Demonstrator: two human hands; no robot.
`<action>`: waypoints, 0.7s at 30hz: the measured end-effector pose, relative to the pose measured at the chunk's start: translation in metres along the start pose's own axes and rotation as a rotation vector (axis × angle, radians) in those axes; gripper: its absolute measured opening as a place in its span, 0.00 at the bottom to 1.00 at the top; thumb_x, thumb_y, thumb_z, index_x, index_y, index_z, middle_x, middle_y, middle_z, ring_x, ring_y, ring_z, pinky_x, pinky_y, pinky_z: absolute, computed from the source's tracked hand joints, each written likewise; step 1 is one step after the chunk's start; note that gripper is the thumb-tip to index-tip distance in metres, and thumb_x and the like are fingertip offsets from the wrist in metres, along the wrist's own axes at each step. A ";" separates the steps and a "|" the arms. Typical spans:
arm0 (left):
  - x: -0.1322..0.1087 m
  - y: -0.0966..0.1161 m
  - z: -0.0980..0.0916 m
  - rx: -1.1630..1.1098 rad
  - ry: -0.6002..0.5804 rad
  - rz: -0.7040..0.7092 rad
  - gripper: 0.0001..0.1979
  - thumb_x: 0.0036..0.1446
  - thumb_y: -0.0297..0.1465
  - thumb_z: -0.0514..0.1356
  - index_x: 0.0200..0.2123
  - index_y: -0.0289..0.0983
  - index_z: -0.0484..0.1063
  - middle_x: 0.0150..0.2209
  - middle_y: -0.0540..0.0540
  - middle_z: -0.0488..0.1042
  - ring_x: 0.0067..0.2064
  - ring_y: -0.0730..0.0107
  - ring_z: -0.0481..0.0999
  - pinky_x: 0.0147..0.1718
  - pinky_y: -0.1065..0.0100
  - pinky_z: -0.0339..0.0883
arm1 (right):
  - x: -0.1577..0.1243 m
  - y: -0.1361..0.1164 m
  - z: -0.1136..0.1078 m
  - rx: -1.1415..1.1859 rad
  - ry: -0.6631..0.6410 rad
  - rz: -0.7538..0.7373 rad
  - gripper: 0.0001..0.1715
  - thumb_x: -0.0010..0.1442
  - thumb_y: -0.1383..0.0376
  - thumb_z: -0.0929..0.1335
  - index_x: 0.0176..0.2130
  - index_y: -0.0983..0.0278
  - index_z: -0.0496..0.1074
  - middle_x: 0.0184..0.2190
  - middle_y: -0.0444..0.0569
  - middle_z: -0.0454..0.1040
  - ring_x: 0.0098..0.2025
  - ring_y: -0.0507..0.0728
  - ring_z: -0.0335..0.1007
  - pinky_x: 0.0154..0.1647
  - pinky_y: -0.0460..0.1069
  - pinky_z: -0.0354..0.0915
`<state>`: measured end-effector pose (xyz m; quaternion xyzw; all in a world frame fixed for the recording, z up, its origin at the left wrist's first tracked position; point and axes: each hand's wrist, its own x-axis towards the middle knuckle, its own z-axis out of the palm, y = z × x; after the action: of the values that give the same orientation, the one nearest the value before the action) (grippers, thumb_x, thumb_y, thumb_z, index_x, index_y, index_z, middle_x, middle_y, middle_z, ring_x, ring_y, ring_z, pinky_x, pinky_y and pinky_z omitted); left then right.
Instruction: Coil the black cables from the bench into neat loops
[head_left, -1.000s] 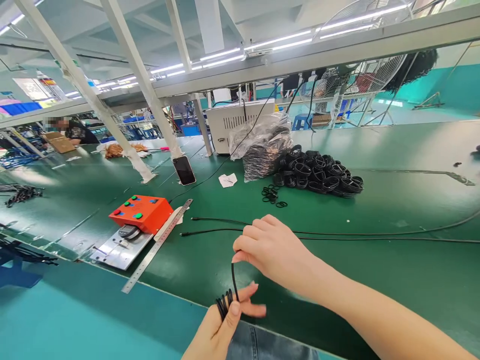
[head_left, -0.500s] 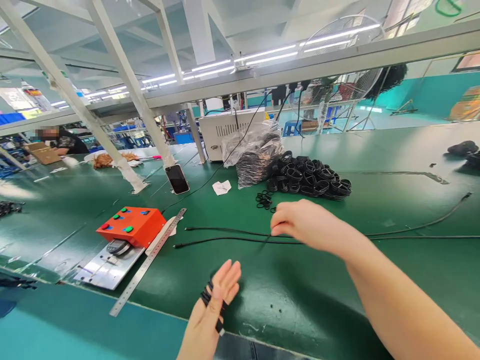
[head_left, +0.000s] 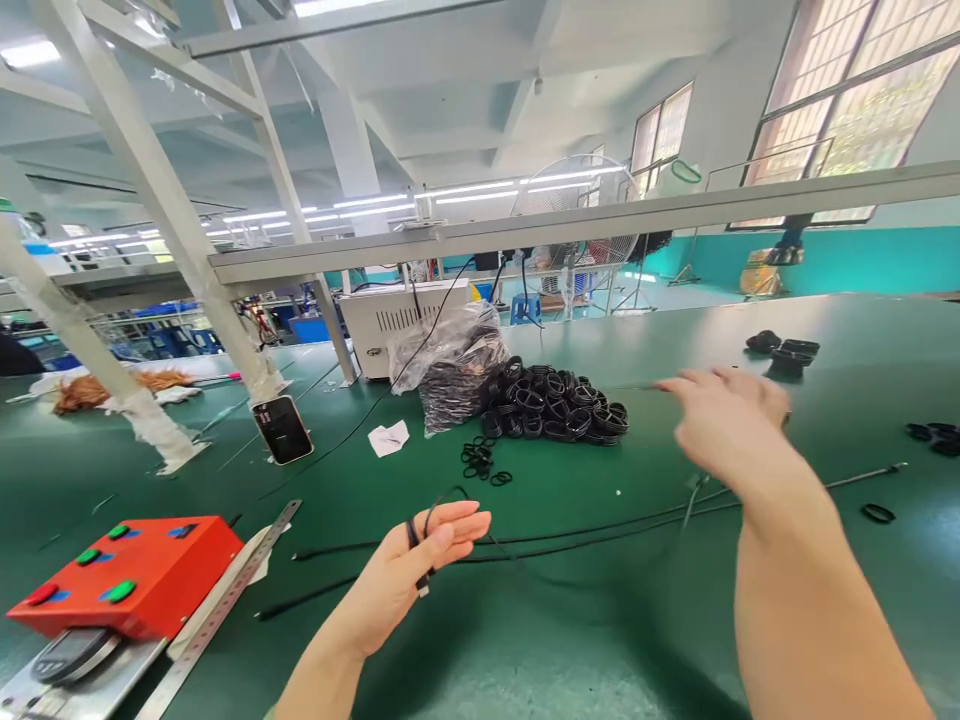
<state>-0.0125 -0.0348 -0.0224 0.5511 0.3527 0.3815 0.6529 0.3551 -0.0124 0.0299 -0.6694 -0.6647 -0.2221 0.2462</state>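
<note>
My left hand (head_left: 427, 550) is low in the middle of the view, with loops of thin black cable (head_left: 411, 532) around it and the thumb laid over them. A pale-tipped connector pokes out below the palm. My right hand (head_left: 731, 410) is raised over the right side of the bench, its fingers smeared by motion, so its grip cannot be made out. Below it is a blurred piece of cable (head_left: 694, 500). Two long black cables (head_left: 585, 533) lie stretched across the green bench beneath and between my hands.
Beyond my hands are a heap of coiled black cables (head_left: 559, 405), a plastic bag of cables (head_left: 457, 385) and small black rings (head_left: 478, 458). At left are an orange button box (head_left: 142, 570), a steel ruler (head_left: 225, 605) and a phone (head_left: 283, 430). More coils (head_left: 784, 352) lie right.
My right hand has moved right and away from my left hand. The left hand still carries the wound cable. The view has swung right and tilted upward.
</note>
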 end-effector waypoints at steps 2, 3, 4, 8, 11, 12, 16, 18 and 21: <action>0.014 -0.002 0.007 0.020 -0.086 -0.009 0.18 0.58 0.37 0.62 0.51 0.38 0.75 0.53 0.35 0.77 0.60 0.47 0.70 0.61 0.46 0.57 | 0.002 -0.052 -0.006 0.092 0.043 -0.042 0.24 0.60 0.75 0.60 0.51 0.62 0.72 0.54 0.57 0.72 0.59 0.65 0.61 0.58 0.61 0.54; 0.018 -0.005 0.009 0.019 -0.120 -0.014 0.18 0.57 0.36 0.63 0.51 0.38 0.75 0.53 0.35 0.77 0.60 0.47 0.70 0.60 0.47 0.58 | 0.001 -0.079 -0.008 0.291 -0.006 -0.140 0.21 0.63 0.73 0.60 0.51 0.61 0.73 0.53 0.54 0.73 0.58 0.61 0.63 0.59 0.57 0.55; 0.019 -0.009 0.011 0.015 -0.145 -0.018 0.19 0.56 0.36 0.64 0.51 0.38 0.76 0.53 0.36 0.78 0.59 0.48 0.71 0.59 0.48 0.59 | -0.002 -0.105 -0.008 0.491 -0.096 -0.241 0.18 0.65 0.69 0.60 0.50 0.61 0.73 0.52 0.52 0.74 0.55 0.58 0.66 0.57 0.54 0.58; 0.012 -0.028 0.013 0.038 -0.146 -0.047 0.12 0.53 0.33 0.67 0.43 0.41 0.80 0.43 0.42 0.83 0.51 0.54 0.77 0.55 0.54 0.65 | -0.020 -0.174 0.008 0.754 -0.529 -0.394 0.18 0.64 0.57 0.65 0.47 0.64 0.76 0.43 0.51 0.79 0.48 0.58 0.71 0.51 0.52 0.60; 0.007 -0.038 0.013 0.049 -0.169 -0.091 0.11 0.51 0.31 0.69 0.40 0.40 0.81 0.39 0.43 0.83 0.48 0.54 0.78 0.51 0.54 0.67 | -0.028 -0.186 0.021 0.779 -0.694 -0.437 0.16 0.60 0.54 0.69 0.40 0.62 0.79 0.36 0.49 0.80 0.47 0.59 0.69 0.52 0.52 0.58; 0.007 -0.039 0.013 0.041 -0.195 -0.103 0.13 0.49 0.30 0.69 0.41 0.40 0.81 0.40 0.42 0.83 0.49 0.53 0.78 0.52 0.54 0.67 | -0.029 -0.185 0.023 0.804 -0.726 -0.458 0.15 0.59 0.54 0.70 0.38 0.61 0.80 0.34 0.47 0.79 0.47 0.58 0.68 0.52 0.51 0.57; 0.009 -0.038 0.007 -0.022 -0.284 -0.105 0.21 0.47 0.31 0.71 0.47 0.39 0.78 0.50 0.38 0.79 0.56 0.48 0.73 0.58 0.49 0.61 | -0.023 -0.173 0.018 0.777 -0.718 -0.450 0.12 0.58 0.55 0.71 0.40 0.56 0.80 0.33 0.46 0.77 0.48 0.59 0.64 0.47 0.50 0.57; 0.010 -0.036 0.001 -0.103 -0.277 -0.063 0.23 0.50 0.32 0.69 0.51 0.41 0.76 0.55 0.38 0.76 0.61 0.48 0.68 0.61 0.49 0.56 | -0.020 -0.163 0.013 0.643 -0.654 -0.397 0.10 0.58 0.60 0.71 0.42 0.57 0.79 0.32 0.47 0.77 0.46 0.59 0.66 0.46 0.51 0.57; 0.008 -0.030 -0.008 -0.232 -0.234 -0.013 0.23 0.56 0.32 0.64 0.56 0.42 0.72 0.62 0.40 0.69 0.66 0.50 0.59 0.65 0.51 0.49 | -0.018 -0.148 0.009 0.356 -0.593 -0.291 0.10 0.58 0.71 0.70 0.41 0.64 0.78 0.26 0.48 0.76 0.37 0.58 0.69 0.47 0.53 0.55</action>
<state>-0.0127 -0.0268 -0.0537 0.5103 0.2314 0.3486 0.7514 0.2062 -0.0217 0.0165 -0.5498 -0.8236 0.0679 0.1216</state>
